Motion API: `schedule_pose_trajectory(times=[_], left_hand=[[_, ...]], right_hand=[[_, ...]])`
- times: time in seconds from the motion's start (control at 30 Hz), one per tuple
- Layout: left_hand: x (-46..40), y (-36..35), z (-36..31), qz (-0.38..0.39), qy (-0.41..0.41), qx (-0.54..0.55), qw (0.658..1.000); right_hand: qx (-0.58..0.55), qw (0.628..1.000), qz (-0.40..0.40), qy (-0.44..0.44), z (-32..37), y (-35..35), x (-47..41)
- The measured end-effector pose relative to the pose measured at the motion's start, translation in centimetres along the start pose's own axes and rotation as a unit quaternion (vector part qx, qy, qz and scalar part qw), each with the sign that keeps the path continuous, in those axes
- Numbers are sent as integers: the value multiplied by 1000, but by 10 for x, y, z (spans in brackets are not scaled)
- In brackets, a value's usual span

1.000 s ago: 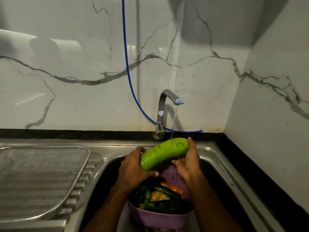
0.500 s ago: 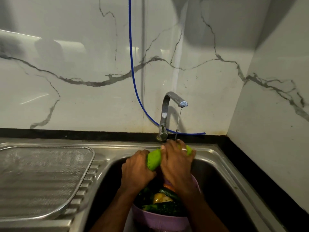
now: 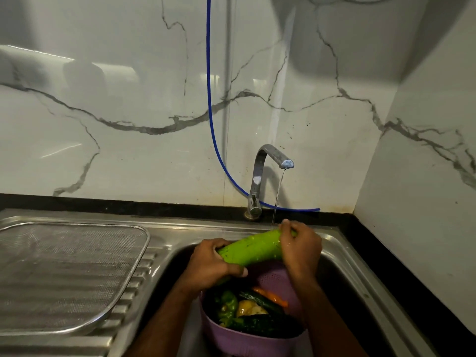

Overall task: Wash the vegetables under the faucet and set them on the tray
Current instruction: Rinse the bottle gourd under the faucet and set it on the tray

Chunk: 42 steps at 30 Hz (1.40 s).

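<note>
A long light-green gourd [image 3: 253,247] lies across the sink basin under a thin stream of water from the chrome faucet [image 3: 260,176]. My left hand [image 3: 212,264] grips its near left end. My right hand [image 3: 300,247] wraps over its far right end, where the water lands. Below them a purple colander [image 3: 257,342] holds a green pepper [image 3: 228,306], a carrot [image 3: 271,296], dark cucumbers [image 3: 260,324] and a yellowish vegetable. A mesh tray [image 3: 64,274] lies on the drainboard at the left with nothing on it.
The steel sink [image 3: 365,287] has a ribbed drainboard to the left. A blue hose [image 3: 215,140] hangs down the marble wall behind the faucet. A black counter strip runs along the back and right side, and a wall closes the right.
My right hand has slid from the gourd's middle toward its right end, uncovering most of the gourd. The left hand keeps its hold on the left end.
</note>
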<state>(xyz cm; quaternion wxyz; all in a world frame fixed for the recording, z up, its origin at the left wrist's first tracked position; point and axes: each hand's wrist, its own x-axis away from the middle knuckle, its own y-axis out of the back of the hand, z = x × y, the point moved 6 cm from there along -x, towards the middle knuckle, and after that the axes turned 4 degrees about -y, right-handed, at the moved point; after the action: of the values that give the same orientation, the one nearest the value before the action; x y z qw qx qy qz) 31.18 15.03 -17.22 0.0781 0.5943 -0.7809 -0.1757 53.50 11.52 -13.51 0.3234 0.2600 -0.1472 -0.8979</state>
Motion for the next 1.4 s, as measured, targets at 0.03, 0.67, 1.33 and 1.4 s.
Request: schedule_pose_trajectory(times=[0.03, 0.67, 1.33, 1.4], left_hand=[[2, -1, 1, 14, 10, 32, 999], [30, -46, 11, 248, 304, 410, 823], [12, -36, -12, 48, 0, -258, 965], [11, -32, -9, 63, 13, -220, 973]], right_hand=[[-93, 994, 21, -60, -10, -3, -5], [-608, 720, 206, -263, 7, -45, 15], [-358, 912, 116, -165, -3, -57, 34], [-315, 930, 133, -133, -6, -64, 42]])
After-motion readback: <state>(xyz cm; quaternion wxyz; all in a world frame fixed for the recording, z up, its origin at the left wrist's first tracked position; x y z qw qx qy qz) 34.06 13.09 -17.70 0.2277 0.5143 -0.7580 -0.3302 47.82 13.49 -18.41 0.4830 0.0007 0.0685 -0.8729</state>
